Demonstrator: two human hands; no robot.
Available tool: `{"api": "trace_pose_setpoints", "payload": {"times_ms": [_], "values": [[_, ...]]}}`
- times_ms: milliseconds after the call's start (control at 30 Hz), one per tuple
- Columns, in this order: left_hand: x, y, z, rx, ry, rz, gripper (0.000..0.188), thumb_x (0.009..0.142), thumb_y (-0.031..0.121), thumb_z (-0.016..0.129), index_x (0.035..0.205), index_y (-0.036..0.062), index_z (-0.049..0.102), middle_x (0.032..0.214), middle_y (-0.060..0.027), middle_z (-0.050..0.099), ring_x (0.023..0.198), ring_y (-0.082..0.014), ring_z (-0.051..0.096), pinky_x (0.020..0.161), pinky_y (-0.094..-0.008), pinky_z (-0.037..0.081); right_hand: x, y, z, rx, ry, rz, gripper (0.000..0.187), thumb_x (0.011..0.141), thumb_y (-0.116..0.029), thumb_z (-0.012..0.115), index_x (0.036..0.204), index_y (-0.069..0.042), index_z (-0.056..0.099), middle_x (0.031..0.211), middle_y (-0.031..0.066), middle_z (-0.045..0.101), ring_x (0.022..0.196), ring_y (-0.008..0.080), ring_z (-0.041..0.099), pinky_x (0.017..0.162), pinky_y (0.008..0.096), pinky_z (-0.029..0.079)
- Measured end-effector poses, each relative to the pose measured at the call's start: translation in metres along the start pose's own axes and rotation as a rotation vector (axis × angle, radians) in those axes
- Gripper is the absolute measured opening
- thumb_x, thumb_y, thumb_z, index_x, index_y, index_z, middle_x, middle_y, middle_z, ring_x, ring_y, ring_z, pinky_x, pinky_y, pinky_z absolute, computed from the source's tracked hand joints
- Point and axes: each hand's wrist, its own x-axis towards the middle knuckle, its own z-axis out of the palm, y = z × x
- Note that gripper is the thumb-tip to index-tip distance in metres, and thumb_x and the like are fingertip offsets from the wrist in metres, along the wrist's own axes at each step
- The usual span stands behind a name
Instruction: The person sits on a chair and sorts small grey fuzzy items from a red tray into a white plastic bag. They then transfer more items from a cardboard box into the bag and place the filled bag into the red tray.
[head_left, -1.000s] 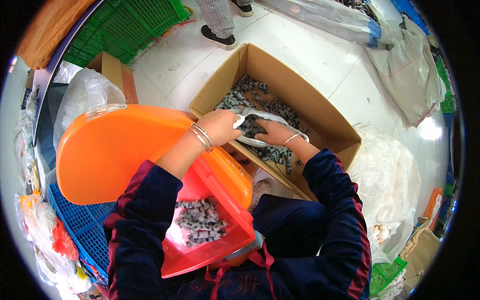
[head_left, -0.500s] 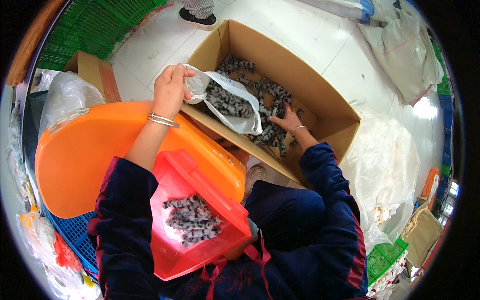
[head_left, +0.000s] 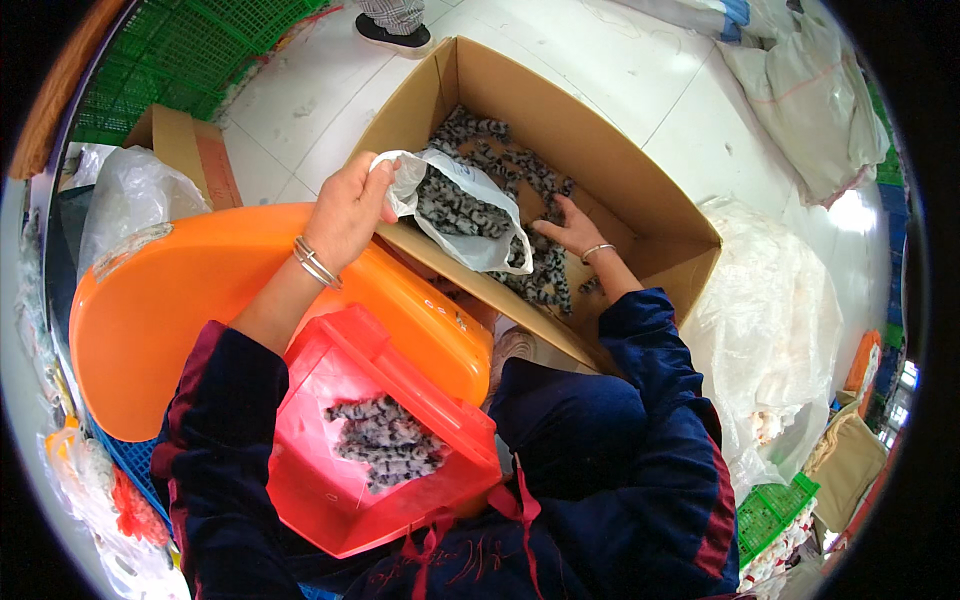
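Note:
My left hand (head_left: 350, 212) is closed on the gathered rim of a white plastic bag (head_left: 505, 258), which lies tilted with its mouth open over the near side of a cardboard box (head_left: 565, 125). Inside the bag are several fluffy grey-and-black striped pieces (head_left: 462, 208). More of these striped pieces (head_left: 548, 275) lie scattered on the box bottom. My right hand (head_left: 575, 232) reaches into the box beside the bag, fingers apart among the loose pieces; its fingertips are partly hidden.
A red bin (head_left: 310, 478) holding a pile of striped fluffy pieces (head_left: 388, 445) stands by my lap. Left of the box is an orange plastic chair (head_left: 180, 335). A large clear sack (head_left: 765, 330) sits to the right. Someone's shoe (head_left: 395, 38) shows beyond the box.
My left hand has come lower and nearer, pulling the bag's rim with it. My right hand has shifted slightly away and to the left.

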Motion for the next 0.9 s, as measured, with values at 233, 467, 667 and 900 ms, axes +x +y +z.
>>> {"api": "trace_pose_setpoints", "payload": {"times_ms": [233, 467, 667, 900], "values": [[0.004, -0.002, 0.007, -0.168, 0.052, 0.003, 0.028, 0.102, 0.028, 0.044, 0.09, 0.004, 0.05, 0.117, -0.0117, 0.065, 0.061, -0.0083, 0.059, 0.06, -0.0228, 0.047, -0.014, 0.022, 0.015, -0.482, -0.672, 0.359, 0.12, 0.056, -0.077, 0.073, 0.133, 0.01, 0.041, 0.132, 0.0283, 0.051, 0.119, 0.0403, 0.054, 0.097, 0.0423, 0.045], [0.007, -0.007, 0.009, -0.266, 0.146, 0.007, 0.03, 0.103, 0.028, 0.042, 0.091, 0.0009, 0.05, 0.111, -0.0111, 0.066, 0.06, -0.0103, 0.06, 0.06, -0.0246, 0.049, -0.008, -0.017, 0.082, -0.218, 0.079, -0.033, 0.119, 0.059, -0.057, 0.081, 0.142, 0.006, 0.025, 0.138, 0.0346, 0.036, 0.123, 0.0483, 0.044, 0.101, 0.0463, 0.043], [0.008, -0.006, 0.009, -0.261, 0.147, -0.013, 0.031, 0.102, 0.027, 0.042, 0.091, -0.0003, 0.05, 0.111, -0.0108, 0.066, 0.06, -0.0107, 0.06, 0.059, -0.0255, 0.049, -0.016, -0.021, 0.077, -0.626, -0.178, -0.216, 0.09, 0.064, -0.041, 0.081, 0.136, -0.004, 0.043, 0.131, 0.0282, 0.044, 0.113, 0.0448, 0.054, 0.093, 0.049, 0.048], [0.008, -0.008, 0.009, -0.237, 0.126, -0.026, 0.03, 0.102, 0.027, 0.043, 0.09, 0.0009, 0.051, 0.111, -0.0096, 0.066, 0.059, -0.0104, 0.06, 0.058, -0.0254, 0.049, 0.005, -0.024, 0.041, -0.918, -0.774, 0.116, 0.053, 0.079, -0.039, 0.07, 0.118, -0.004, 0.064, 0.135, 0.0156, 0.052, 0.108, 0.037, 0.059, 0.093, 0.0443, 0.049]]}}
